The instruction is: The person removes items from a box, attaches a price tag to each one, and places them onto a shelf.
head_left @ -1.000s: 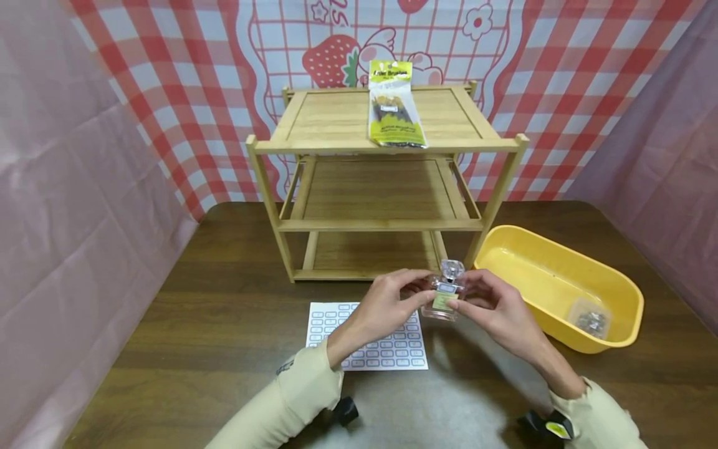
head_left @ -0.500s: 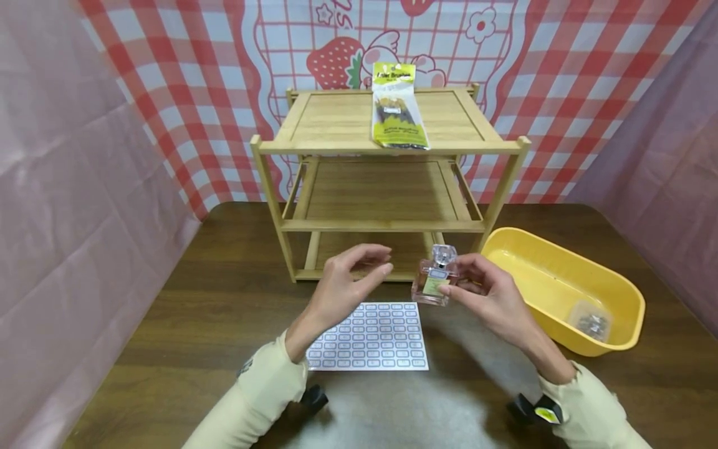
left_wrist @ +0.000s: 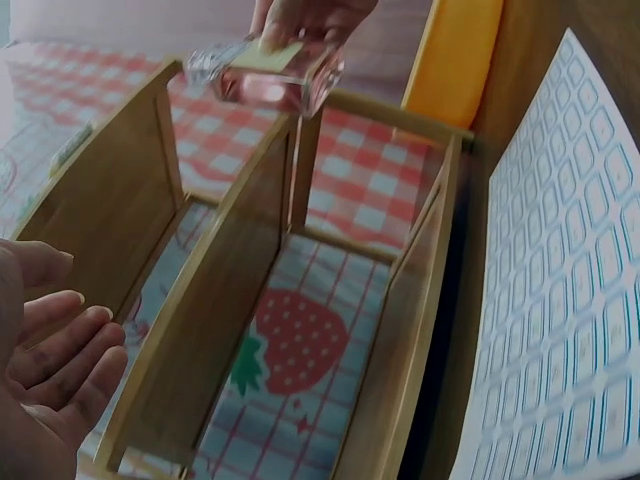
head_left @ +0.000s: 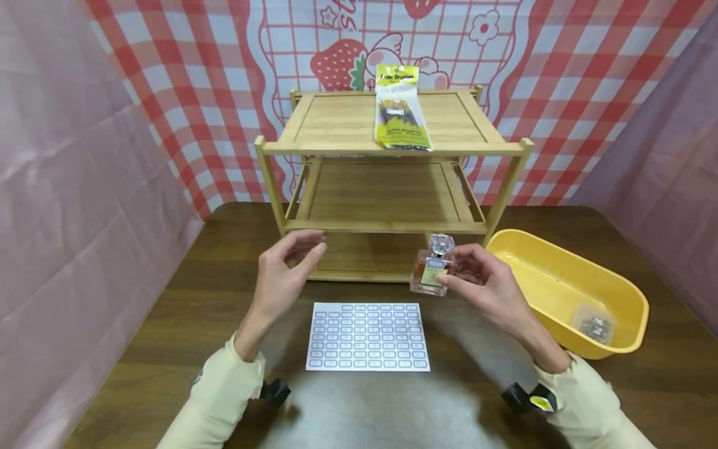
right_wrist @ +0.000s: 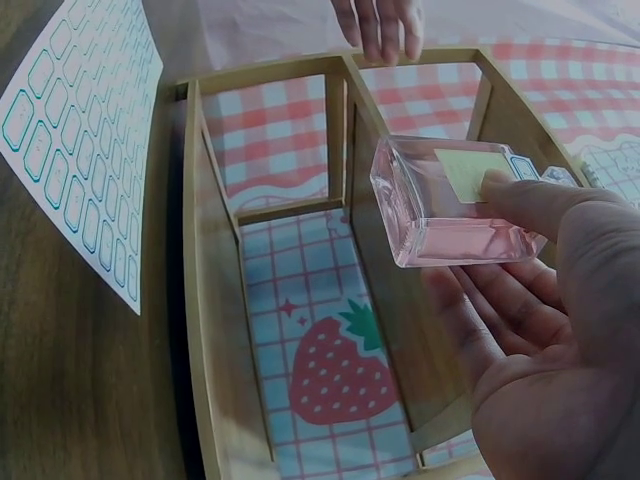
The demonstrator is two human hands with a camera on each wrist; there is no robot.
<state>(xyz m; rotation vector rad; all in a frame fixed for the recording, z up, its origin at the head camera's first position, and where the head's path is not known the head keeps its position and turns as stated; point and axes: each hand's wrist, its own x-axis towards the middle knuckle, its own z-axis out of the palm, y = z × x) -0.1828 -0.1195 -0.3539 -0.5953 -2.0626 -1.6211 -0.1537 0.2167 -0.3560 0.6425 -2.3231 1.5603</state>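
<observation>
My right hand (head_left: 490,290) pinches a clear, pinkish perfume bottle (head_left: 424,272) between thumb and fingers. The bottle has a faceted clear cap (head_left: 442,244), a pale green label and a small blue-edged sticker (right_wrist: 523,167) near its neck. It is held in the air in front of the lower part of a wooden shelf rack (head_left: 392,226). To the left, my left hand (head_left: 283,274) hovers with relaxed, slightly bent fingers and holds nothing. Below and between both hands lies a sheet of blue-framed stickers (head_left: 367,337), with a blank patch at its upper left corner.
On the rack's top shelf lies a pack of artist brushes (head_left: 401,118). A yellow basin (head_left: 566,255) stands at the right, holding a small clear box of metallic pieces (head_left: 594,325). Checked cloth hangs behind the brown table (head_left: 168,349).
My left hand has let go of the perfume bottle and moved left, away from it. The right hand keeps the bottle and has raised it slightly, a little to the left.
</observation>
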